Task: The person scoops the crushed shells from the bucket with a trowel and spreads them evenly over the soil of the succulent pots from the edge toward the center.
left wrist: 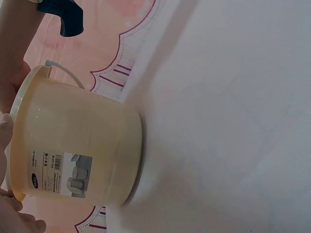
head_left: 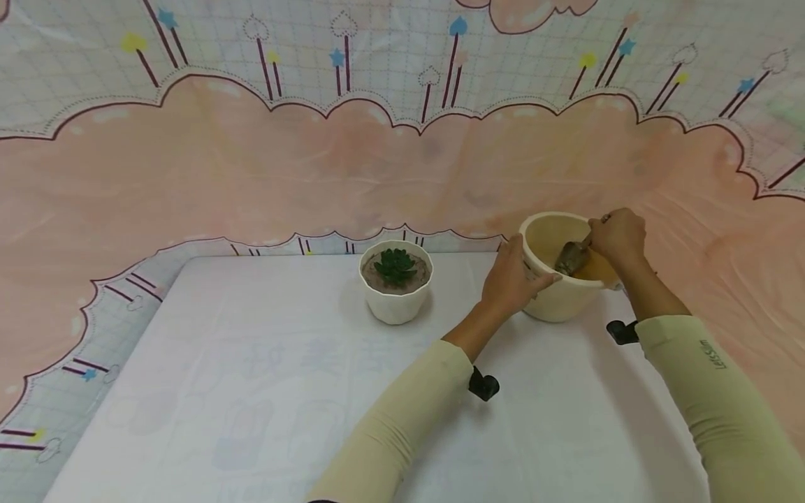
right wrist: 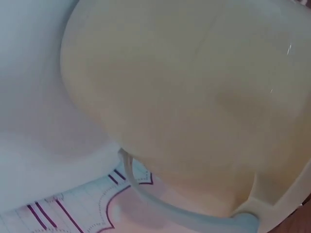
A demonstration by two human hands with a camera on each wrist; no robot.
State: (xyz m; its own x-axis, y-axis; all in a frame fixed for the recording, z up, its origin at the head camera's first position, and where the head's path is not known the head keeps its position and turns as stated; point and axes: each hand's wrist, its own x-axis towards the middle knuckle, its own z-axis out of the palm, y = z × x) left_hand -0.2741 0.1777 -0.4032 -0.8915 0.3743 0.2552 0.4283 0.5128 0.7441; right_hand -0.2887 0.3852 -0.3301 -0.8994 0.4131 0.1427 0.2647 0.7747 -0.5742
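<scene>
A cream plastic bucket [head_left: 556,304] stands at the far right of the white table, tilted slightly. My left hand [head_left: 506,279] grips its rim from the left, thumb over the near edge. My right hand [head_left: 619,239] curls round the handle of a small trowel [head_left: 571,258], whose dirt-covered blade is inside the bucket. The bottom of the bucket's inside is mostly hidden. In the left wrist view, the bucket wall [left wrist: 104,126] carries a printed label [left wrist: 60,174]. The right wrist view shows the bucket's grey bail handle [right wrist: 194,218] hanging down.
A white pot [head_left: 395,307] with a green succulent [head_left: 395,267] in soil stands left of the bucket, near the table's back edge. The white table [head_left: 251,391] meets a pink patterned cloth [head_left: 314,175] behind.
</scene>
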